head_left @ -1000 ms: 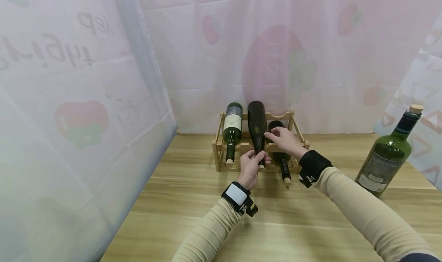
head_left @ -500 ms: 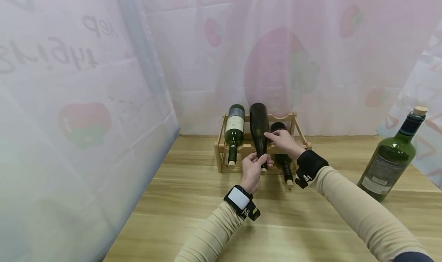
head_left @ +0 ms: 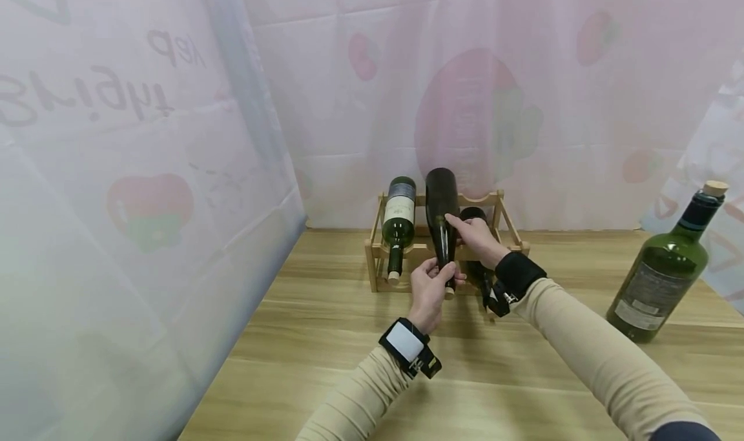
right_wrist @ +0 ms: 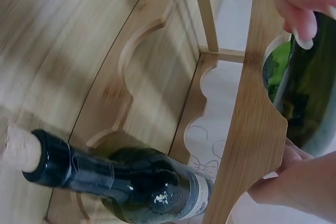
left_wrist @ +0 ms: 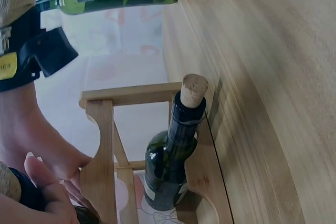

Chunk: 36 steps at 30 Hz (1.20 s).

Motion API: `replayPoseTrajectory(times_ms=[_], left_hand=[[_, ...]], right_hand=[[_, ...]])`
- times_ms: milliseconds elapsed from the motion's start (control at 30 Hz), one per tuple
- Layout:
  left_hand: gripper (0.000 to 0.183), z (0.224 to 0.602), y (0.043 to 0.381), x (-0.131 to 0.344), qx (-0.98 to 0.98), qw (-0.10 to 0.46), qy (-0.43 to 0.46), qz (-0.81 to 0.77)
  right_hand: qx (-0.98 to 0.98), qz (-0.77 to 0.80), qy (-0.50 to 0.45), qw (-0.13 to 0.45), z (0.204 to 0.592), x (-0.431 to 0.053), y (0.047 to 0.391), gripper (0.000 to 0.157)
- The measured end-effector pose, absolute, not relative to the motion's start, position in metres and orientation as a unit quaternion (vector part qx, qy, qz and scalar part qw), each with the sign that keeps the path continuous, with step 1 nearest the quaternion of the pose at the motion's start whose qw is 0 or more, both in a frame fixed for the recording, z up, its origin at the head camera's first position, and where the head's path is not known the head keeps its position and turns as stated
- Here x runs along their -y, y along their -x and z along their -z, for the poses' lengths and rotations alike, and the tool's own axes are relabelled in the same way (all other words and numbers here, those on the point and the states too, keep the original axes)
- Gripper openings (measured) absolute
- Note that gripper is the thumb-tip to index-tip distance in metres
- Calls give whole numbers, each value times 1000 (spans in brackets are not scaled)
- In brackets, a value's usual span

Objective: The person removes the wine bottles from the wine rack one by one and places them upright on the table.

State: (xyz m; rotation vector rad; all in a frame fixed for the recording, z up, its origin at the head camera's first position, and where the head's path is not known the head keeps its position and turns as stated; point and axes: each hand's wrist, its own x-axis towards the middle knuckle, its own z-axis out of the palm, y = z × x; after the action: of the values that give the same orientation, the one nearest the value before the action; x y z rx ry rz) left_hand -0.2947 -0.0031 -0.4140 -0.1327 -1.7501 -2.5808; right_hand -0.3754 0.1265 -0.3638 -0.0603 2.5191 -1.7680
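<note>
Since a second ago, the dark bottle [head_left: 442, 195] has tipped a little: its base stands higher above the wooden rack [head_left: 420, 252] and its neck is lower at the near side. Also the right hand [head_left: 475, 235] has shifted slightly to the left, so its black band [head_left: 517, 274] now covers the cork of the lower bottle [right_wrist: 152, 182] in the head view. Nearest are two beige sleeves [head_left: 599, 344], reaching over the wood-grain table [head_left: 325, 338]. The left hand [head_left: 428, 292] pinches the neck of the dark bottle just behind its cork [head_left: 449, 293], in front of the rack. To the right, well apart from the hands, a green bottle [head_left: 657, 283] with a cork stands upright on the table. Farther, the lower bottle lies in the bottom tier at the right, neck toward the near side. Above it, the right hand grips the dark bottle at its right side; whether this bottle touches the notch below it, I cannot tell surely. Left of it, a labelled bottle [head_left: 399, 218] lies in the upper tier, its corked neck also pointing near. Behind the rack, at the far side, hangs a pale pink curtain [head_left: 349, 118] with fruit prints.
</note>
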Motion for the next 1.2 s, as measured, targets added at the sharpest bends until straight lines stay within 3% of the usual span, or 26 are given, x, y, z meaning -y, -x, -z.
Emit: replayPoseTrajectory(times_ms=[500, 1200], left_hand=[[24, 407, 277, -6, 561, 6, 62, 826], [34, 394, 263, -9, 588, -23, 120, 800]], right_hand=[[-728, 682, -21, 63, 356, -130, 374, 41], [-733, 678, -1, 50, 342, -144, 349, 50]])
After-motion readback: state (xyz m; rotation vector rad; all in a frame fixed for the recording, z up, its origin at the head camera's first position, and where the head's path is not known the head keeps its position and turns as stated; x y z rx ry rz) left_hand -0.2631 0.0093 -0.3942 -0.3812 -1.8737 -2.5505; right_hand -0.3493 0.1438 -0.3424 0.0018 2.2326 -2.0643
